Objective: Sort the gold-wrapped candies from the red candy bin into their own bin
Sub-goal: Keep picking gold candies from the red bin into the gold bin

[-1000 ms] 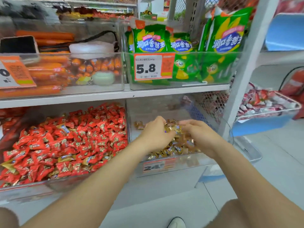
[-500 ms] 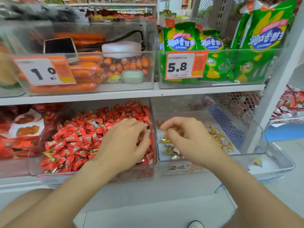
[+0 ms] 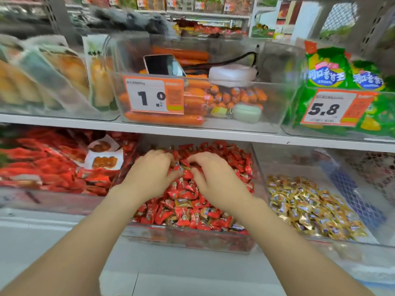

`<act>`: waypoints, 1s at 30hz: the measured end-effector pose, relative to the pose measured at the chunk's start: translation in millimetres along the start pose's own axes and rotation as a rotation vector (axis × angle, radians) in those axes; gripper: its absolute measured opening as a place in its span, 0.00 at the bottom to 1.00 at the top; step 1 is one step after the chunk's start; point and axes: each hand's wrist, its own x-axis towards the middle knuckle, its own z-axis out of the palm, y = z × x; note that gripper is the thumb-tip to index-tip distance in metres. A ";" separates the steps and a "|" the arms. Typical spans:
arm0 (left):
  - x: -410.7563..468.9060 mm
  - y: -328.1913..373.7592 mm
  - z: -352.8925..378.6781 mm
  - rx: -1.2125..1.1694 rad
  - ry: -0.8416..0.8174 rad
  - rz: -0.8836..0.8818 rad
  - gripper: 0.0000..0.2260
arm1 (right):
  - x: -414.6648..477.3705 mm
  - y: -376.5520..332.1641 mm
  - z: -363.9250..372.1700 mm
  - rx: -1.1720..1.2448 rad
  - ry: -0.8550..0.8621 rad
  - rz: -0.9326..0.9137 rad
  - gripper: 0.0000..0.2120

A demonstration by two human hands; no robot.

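The clear red candy bin sits on the lower shelf, heaped with red candies. A few gold-wrapped candies lie mixed into the heap. Both of my hands are in this bin, side by side on the pile. My left hand and my right hand have their fingers curled down into the candies. A gold wrapper shows between the fingertips, and I cannot see whether either hand grips it. To the right stands the gold candy bin, with a pile of gold candies.
Left of the red bin is a bin of red snack packs. The shelf above carries a bin of orange sausages holding a phone, and green corn packs. A blue mesh basket stands far right.
Both hands moved left out of the gold candy bin into the red candy bin. The right hand crossed over last. The view swung left with them.
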 end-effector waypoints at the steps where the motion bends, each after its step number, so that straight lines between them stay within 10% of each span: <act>1: 1.4 -0.2 1.3 0.018 0.000 0.005 0.20 | 5.2 1.3 4.5 -0.057 -0.031 -0.001 0.14; 19: 14.6 -7.6 1.6 -0.265 0.078 0.067 0.08 | 44.0 13.0 12.4 -0.113 -0.283 0.193 0.30; 30: 25.7 -6.0 13.8 -0.151 -0.060 0.173 0.17 | 43.5 21.2 6.0 0.113 -0.082 0.256 0.15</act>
